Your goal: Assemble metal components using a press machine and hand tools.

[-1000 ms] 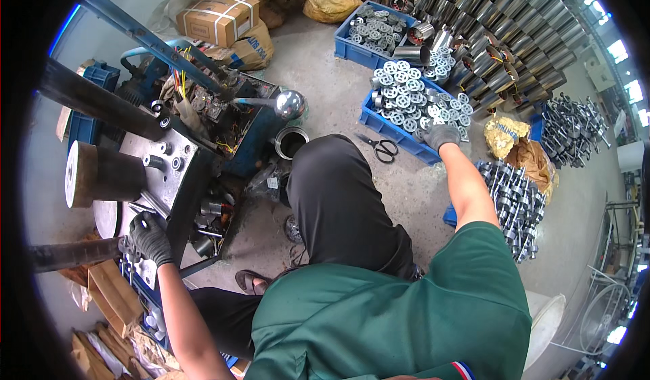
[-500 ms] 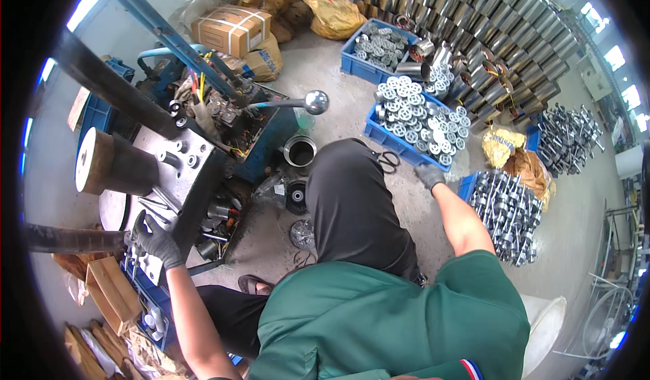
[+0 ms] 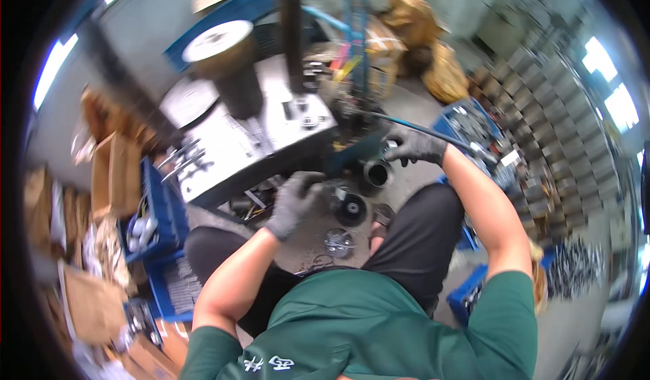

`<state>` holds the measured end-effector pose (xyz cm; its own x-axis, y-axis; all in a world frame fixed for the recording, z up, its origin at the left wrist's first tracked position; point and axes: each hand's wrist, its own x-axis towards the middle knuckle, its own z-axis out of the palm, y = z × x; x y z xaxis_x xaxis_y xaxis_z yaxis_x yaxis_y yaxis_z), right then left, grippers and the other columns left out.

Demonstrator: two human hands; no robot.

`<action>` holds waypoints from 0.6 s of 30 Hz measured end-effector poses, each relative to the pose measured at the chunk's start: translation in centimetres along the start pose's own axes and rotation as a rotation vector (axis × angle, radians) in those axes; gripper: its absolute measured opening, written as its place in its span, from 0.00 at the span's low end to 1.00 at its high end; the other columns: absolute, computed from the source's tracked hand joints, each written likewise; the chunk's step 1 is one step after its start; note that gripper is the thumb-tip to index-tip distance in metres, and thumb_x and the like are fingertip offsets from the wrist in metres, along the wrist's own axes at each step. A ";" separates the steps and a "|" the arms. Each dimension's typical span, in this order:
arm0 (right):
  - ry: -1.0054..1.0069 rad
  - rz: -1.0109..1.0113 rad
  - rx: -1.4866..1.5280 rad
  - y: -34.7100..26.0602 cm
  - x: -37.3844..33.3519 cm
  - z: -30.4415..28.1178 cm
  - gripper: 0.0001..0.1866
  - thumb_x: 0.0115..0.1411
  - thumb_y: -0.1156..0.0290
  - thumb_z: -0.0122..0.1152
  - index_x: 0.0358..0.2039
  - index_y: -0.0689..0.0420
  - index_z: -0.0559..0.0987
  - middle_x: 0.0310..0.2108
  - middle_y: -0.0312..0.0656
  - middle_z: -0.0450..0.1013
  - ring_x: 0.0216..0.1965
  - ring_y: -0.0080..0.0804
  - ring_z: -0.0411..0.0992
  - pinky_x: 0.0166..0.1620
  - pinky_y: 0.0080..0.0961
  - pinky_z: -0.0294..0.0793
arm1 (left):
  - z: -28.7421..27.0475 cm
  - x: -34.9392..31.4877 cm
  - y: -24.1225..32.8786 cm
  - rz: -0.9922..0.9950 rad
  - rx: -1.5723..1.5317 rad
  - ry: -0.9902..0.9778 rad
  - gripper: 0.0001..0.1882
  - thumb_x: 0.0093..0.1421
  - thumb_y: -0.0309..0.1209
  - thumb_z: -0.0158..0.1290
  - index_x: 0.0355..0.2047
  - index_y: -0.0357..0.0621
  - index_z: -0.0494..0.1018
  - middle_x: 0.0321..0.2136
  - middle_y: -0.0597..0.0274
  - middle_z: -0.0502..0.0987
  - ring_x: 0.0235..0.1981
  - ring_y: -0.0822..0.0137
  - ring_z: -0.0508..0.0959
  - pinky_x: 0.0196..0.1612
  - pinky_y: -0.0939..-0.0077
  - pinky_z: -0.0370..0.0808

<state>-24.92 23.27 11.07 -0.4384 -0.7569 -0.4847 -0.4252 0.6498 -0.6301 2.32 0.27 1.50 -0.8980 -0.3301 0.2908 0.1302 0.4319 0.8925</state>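
Metal tabletop (image 3: pixel 227 170): thin rods (image 3: pixel 254 138) near the middle, more metal rods (image 3: pixel 181 161) at its left end, small ring-shaped parts (image 3: pixel 309 121) right. Grey floor (image 3: pixel 414 179): open metal cylinder (image 3: pixel 378 173), black disc (image 3: pixel 351 210), yellowish sack (image 3: pixel 446 74).

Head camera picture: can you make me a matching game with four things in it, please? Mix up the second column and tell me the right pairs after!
Things:
1. Right hand
2. Shirt
3. Round black part
4. Stacked metal cylinders

Colours and places:
A. Just left of the sandal
B. In many rows on the picture's right side
C. Gloved in grey
D. Green

Right pairs: 1-C, 2-D, 3-A, 4-B.
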 end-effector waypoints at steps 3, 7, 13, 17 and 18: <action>-0.031 -0.358 -0.083 -5.6 3.5 2.7 0.33 0.53 0.58 0.78 0.56 0.58 0.77 0.43 0.39 0.80 0.41 0.28 0.79 0.46 0.29 0.79 | 0.6 0.2 -1.6 -0.114 0.054 -0.064 0.14 0.68 0.33 0.57 0.50 0.39 0.79 0.44 0.51 0.81 0.48 0.60 0.81 0.55 0.66 0.77; -0.051 -0.417 0.379 -11.1 5.0 8.6 0.36 0.48 0.68 0.82 0.57 0.59 0.74 0.46 0.37 0.77 0.49 0.25 0.74 0.55 0.29 0.76 | 0.5 0.1 -2.1 -0.367 -0.135 -0.137 0.18 0.65 0.28 0.57 0.54 0.36 0.75 0.45 0.54 0.81 0.48 0.65 0.80 0.55 0.69 0.76; 0.015 -0.512 0.806 -12.8 6.6 14.3 0.36 0.52 0.81 0.72 0.61 0.55 0.68 0.49 0.40 0.75 0.48 0.30 0.77 0.50 0.31 0.80 | 1.2 0.0 -3.6 -0.331 -0.407 -0.282 0.18 0.65 0.26 0.59 0.54 0.36 0.72 0.45 0.58 0.81 0.49 0.68 0.78 0.55 0.68 0.76; -0.043 -0.460 1.005 -14.6 5.6 14.5 0.32 0.57 0.78 0.68 0.61 0.55 0.68 0.51 0.44 0.76 0.49 0.35 0.78 0.49 0.33 0.81 | 1.0 -0.8 -2.6 -0.337 -0.555 -0.039 0.17 0.69 0.27 0.53 0.56 0.36 0.71 0.47 0.57 0.79 0.51 0.67 0.77 0.56 0.68 0.76; -0.002 -0.477 0.983 -14.2 6.0 14.4 0.30 0.60 0.79 0.68 0.61 0.56 0.69 0.51 0.43 0.75 0.52 0.31 0.75 0.56 0.28 0.77 | 0.7 -0.9 -2.3 -0.345 -0.558 -0.027 0.17 0.69 0.27 0.53 0.56 0.36 0.71 0.47 0.57 0.79 0.51 0.67 0.77 0.56 0.68 0.76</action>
<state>-10.11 8.53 8.40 -0.3945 -0.9168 -0.0627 0.2679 -0.0495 -0.9622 2.49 0.19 -1.00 -0.9367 -0.3470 -0.0463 0.0248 -0.1977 0.9800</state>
